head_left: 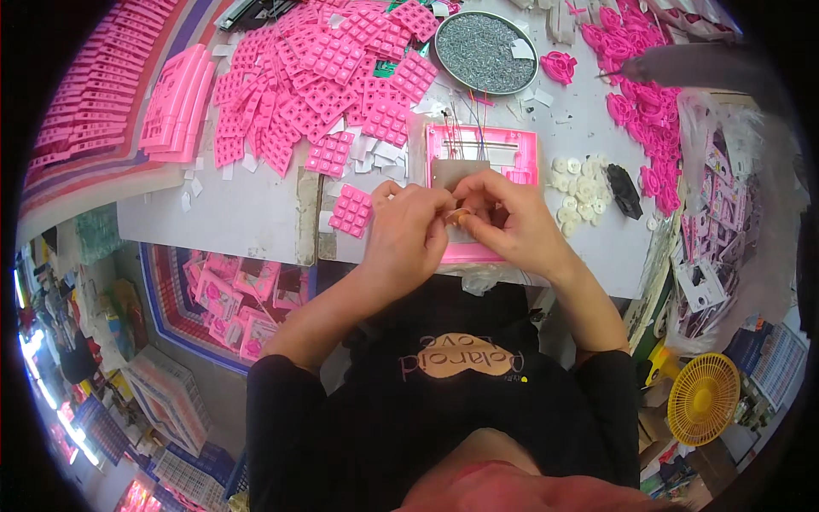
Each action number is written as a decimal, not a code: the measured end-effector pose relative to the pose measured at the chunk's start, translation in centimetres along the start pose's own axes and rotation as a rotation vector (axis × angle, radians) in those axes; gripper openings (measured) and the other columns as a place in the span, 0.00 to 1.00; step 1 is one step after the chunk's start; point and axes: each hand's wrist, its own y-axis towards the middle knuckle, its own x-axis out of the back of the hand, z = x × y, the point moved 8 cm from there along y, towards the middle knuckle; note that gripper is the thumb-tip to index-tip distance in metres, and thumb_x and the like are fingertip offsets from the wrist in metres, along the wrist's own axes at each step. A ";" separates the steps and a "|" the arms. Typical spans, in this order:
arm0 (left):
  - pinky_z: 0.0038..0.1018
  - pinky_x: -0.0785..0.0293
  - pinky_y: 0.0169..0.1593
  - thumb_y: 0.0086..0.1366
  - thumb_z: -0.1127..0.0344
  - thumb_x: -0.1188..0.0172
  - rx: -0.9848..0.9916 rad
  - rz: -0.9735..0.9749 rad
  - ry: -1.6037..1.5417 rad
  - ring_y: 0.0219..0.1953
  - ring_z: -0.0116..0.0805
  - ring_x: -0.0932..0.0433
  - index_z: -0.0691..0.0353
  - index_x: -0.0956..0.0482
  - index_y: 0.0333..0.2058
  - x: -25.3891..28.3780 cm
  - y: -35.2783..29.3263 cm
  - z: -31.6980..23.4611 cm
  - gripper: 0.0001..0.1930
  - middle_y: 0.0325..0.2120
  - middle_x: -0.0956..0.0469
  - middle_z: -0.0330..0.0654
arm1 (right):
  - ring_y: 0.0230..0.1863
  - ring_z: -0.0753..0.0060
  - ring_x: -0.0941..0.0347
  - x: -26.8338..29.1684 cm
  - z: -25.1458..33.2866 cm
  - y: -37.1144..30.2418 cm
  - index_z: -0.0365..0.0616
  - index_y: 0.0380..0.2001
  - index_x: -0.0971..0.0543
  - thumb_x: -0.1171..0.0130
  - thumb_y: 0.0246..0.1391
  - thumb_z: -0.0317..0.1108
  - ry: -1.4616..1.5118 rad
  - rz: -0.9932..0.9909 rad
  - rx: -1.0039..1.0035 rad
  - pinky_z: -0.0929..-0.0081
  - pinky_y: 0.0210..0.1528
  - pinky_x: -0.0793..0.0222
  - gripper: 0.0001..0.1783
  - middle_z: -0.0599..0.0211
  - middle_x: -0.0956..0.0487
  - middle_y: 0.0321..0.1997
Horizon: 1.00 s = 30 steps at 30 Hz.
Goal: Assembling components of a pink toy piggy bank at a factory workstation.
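My left hand and my right hand meet over a pink plastic housing, fingertips pinched together. Between them is a small thin piece too small to make out. A flat grey-brown board lies in the housing, partly hidden by my hands. Thin red and blue wires rise behind the board. Just left of my left hand lies a pink keypad of square buttons.
Beyond are a heap of pink keypads and a round dish of small grey metal parts. To the right lie white discs, a black part and pink plastic pieces. A crate of pink housings stands below left.
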 end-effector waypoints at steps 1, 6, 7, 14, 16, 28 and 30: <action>0.36 0.41 0.49 0.54 0.74 0.34 -0.004 -0.020 0.010 0.35 0.33 0.25 0.55 0.24 0.41 0.4 -0.1 0.3 0.16 0.33 0.23 0.34 | 0.24 0.83 0.29 0.2 -0.4 -0.1 0.43 0.44 0.23 0.38 0.55 0.23 0.032 -0.027 0.014 0.81 0.27 0.34 0.13 0.72 0.23 0.25; 0.37 0.42 0.49 0.52 0.72 0.33 0.022 -0.046 0.072 0.43 0.37 0.27 0.54 0.21 0.37 1.2 0.2 -0.2 0.13 0.37 0.24 0.36 | 0.24 0.86 0.32 0.3 -0.3 0.1 0.43 0.44 0.23 0.39 0.54 0.21 0.052 -0.056 -0.027 0.83 0.27 0.36 0.14 0.75 0.24 0.25; 0.38 0.43 0.49 0.51 0.71 0.32 0.026 -0.021 0.072 0.44 0.37 0.28 0.54 0.21 0.35 0.9 0.1 0.0 0.12 0.38 0.25 0.36 | 0.24 0.86 0.32 0.2 -0.5 0.0 0.43 0.44 0.23 0.38 0.54 0.21 0.065 -0.056 -0.032 0.83 0.27 0.36 0.14 0.75 0.24 0.25; 0.39 0.44 0.49 0.50 0.68 0.31 0.078 -0.016 0.021 0.44 0.38 0.29 0.53 0.20 0.29 0.2 0.2 0.6 0.07 0.39 0.26 0.36 | 0.24 0.87 0.32 0.2 0.0 -0.3 0.43 0.44 0.23 0.38 0.54 0.21 0.030 -0.048 -0.028 0.83 0.27 0.36 0.14 0.75 0.24 0.25; 0.39 0.44 0.50 0.50 0.69 0.32 0.095 -0.048 -0.025 0.45 0.38 0.29 0.54 0.20 0.29 0.0 0.1 0.6 0.07 0.41 0.27 0.37 | 0.25 0.87 0.32 0.2 0.1 -0.4 0.42 0.44 0.23 0.38 0.54 0.21 0.030 -0.037 -0.037 0.84 0.27 0.37 0.13 0.76 0.24 0.25; 0.39 0.40 0.54 0.49 0.72 0.34 0.101 -0.024 0.021 0.49 0.44 0.34 0.57 0.21 0.31 -0.1 0.0 0.1 0.09 0.48 0.32 0.48 | 0.25 0.89 0.33 0.3 -0.7 -0.8 0.41 0.45 0.22 0.38 0.55 0.22 0.085 -0.078 0.012 0.85 0.27 0.38 0.13 0.77 0.26 0.27; 0.39 0.40 0.55 0.49 0.71 0.33 0.119 -0.015 0.007 0.49 0.44 0.34 0.57 0.21 0.32 -0.1 0.0 -0.1 0.09 0.48 0.31 0.48 | 0.25 0.89 0.33 0.3 -0.7 -0.8 0.41 0.45 0.22 0.38 0.55 0.21 0.089 -0.083 0.018 0.84 0.27 0.38 0.14 0.76 0.26 0.27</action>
